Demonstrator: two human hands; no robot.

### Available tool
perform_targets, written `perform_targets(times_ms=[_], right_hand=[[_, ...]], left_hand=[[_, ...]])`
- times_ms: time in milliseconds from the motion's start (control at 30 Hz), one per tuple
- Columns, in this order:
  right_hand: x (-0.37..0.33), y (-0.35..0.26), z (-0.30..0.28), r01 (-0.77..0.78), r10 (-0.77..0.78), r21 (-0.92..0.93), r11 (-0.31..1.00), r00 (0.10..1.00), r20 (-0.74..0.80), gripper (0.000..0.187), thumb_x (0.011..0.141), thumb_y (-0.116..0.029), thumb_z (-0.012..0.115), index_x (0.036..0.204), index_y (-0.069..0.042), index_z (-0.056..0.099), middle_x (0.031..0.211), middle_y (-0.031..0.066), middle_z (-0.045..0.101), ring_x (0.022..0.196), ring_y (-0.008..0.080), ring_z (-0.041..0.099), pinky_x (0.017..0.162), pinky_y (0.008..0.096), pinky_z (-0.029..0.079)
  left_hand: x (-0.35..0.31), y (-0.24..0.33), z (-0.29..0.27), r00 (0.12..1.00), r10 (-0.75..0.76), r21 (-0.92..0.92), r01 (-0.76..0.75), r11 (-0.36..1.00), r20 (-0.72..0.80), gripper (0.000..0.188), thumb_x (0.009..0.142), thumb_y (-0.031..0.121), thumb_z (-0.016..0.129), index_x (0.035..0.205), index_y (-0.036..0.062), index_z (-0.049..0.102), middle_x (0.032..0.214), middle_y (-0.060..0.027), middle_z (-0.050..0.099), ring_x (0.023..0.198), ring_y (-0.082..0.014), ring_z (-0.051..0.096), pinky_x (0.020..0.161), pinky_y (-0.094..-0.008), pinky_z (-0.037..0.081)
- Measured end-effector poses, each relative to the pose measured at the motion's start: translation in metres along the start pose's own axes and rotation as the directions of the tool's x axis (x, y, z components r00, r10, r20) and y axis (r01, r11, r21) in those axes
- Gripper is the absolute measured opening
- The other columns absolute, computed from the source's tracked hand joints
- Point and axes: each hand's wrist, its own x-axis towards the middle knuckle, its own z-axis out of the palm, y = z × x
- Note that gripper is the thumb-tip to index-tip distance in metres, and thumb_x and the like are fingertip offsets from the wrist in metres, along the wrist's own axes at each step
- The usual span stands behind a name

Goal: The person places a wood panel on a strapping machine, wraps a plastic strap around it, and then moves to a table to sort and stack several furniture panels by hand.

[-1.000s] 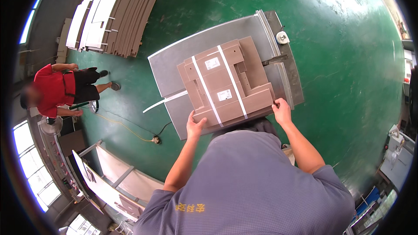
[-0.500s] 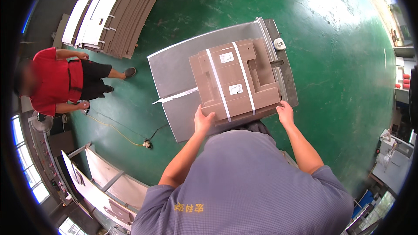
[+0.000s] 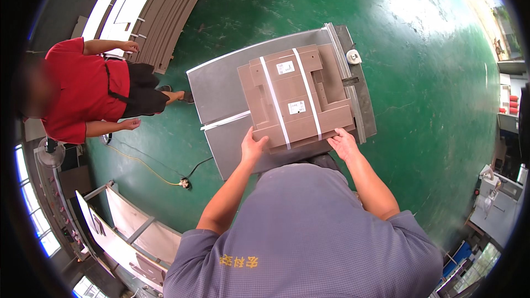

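A bundle of brown flat cardboard pieces (image 3: 302, 88), bound by two white straps, lies on a grey-topped table (image 3: 218, 91). Two white labels are stuck on its top. At the bundle's near left corner, my left hand (image 3: 254, 146) grips the edge, thumb toward the front. My right hand (image 3: 343, 144) holds the near edge a little in from the right corner, its fingers on the rim. The undersides of the edges I hold are hidden.
A metal rail (image 3: 346, 80) runs along the table's right side, with a white tape measure (image 3: 353, 57) beside it. A person in red (image 3: 88, 88) walks at the left. Stacked brown panels (image 3: 160, 19) stand far left; a cable (image 3: 146, 163) crosses the green floor.
My right hand has slid left along the near edge from the bundle's right corner. The bundle has shifted slightly away and left. The person in red has come nearer the table.
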Motion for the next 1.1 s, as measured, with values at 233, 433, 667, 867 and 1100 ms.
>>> perform_targets(times_ms=[233,433,667,867,1100], right_hand=[[-0.038,-0.015,-0.018,-0.015,0.004,-0.318,0.948,0.999,-0.035,0.049,0.1,-0.022,0.065,0.14,0.001,0.048,0.134,0.0198,0.06,0.117,0.0311,0.065,0.101,0.0442,0.054],[-0.066,-0.045,0.013,0.239,-0.191,-0.569,0.786,0.971,0.145,0.039,0.1,-0.018,0.063,0.135,0.001,0.059,0.123,0.0149,0.069,0.108,0.024,0.069,0.095,0.037,0.055],[-0.184,-0.085,0.205,0.881,-0.24,-0.145,-0.451,0.037,0.97,0.047,0.085,0.004,0.063,0.131,-0.006,0.063,0.136,0.0162,0.064,0.099,0.0276,0.071,0.081,0.0368,0.06],[-0.119,-0.123,0.205,0.432,-0.042,-0.231,-0.872,0.404,0.914,0.039,0.086,-0.008,0.064,0.125,-0.005,0.057,0.113,0.012,0.061,0.078,0.0254,0.068,0.062,0.04,0.059],[-0.153,-0.127,0.197,0.722,-0.092,-0.111,-0.683,0.065,0.994,0.044,0.085,-0.012,0.073,0.124,-0.003,0.057,0.116,0.0121,0.059,0.083,0.0312,0.07,0.064,0.0435,0.059]], left_hand=[[0.108,-0.063,-0.109,0.679,0.091,0.31,0.207,0.928,-0.729,0.069,0.099,0.044,0.063,0.137,-0.0118,0.05,0.127,-0.0308,0.062,0.117,-0.0487,0.06,0.104,-0.0554,0.045],[0.14,-0.083,-0.17,0.857,-0.405,-0.941,-0.235,0.244,-0.319,0.03,0.098,0.006,0.066,0.124,-0.0081,0.059,0.107,-0.0151,0.069,0.098,-0.028,0.07,0.092,-0.0452,0.059],[0.008,0.081,-0.052,0.823,0.497,-0.485,-0.565,0.667,-0.275,0.044,0.099,0.006,0.061,0.143,0.0029,0.058,0.106,-0.0078,0.071,0.101,-0.0224,0.067,0.09,-0.0402,0.053],[-0.032,0.138,-0.04,0.669,0.743,0.604,-0.603,0.521,0.026,0.03,0.092,0.01,0.065,0.12,0.0116,0.073,0.1,-0.0116,0.07,0.097,-0.0347,0.061,0.089,-0.0485,0.048],[-0.036,0.15,-0.043,0.571,0.803,0.5,-0.753,0.428,0.173,0.032,0.085,0.003,0.07,0.116,0.0101,0.075,0.09,-0.0102,0.065,0.093,-0.0341,0.057,0.086,-0.0442,0.048]])
